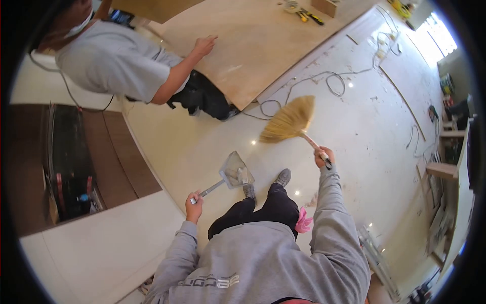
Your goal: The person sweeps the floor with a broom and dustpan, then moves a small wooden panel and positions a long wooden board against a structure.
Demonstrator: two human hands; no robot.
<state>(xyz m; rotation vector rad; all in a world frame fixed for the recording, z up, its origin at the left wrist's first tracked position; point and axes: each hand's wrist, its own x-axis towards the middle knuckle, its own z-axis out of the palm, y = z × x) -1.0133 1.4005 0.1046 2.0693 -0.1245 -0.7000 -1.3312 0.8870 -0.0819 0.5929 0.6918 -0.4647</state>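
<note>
My left hand is closed round the handle of a grey dustpan, which hangs above my shoes with some pale debris in its pan. In my right hand is the handle of a straw broom. The fan-shaped bristles point up and to the left in the view, slightly blurred, over the pale floor. Broom and dustpan are apart. Whether the bristles touch the floor I cannot tell.
A co-worker is beside a large wooden board at the upper left. Cables and scraps lie on the floor beyond the broom. Dark brown panels stand at left; a shelf with materials is at right.
</note>
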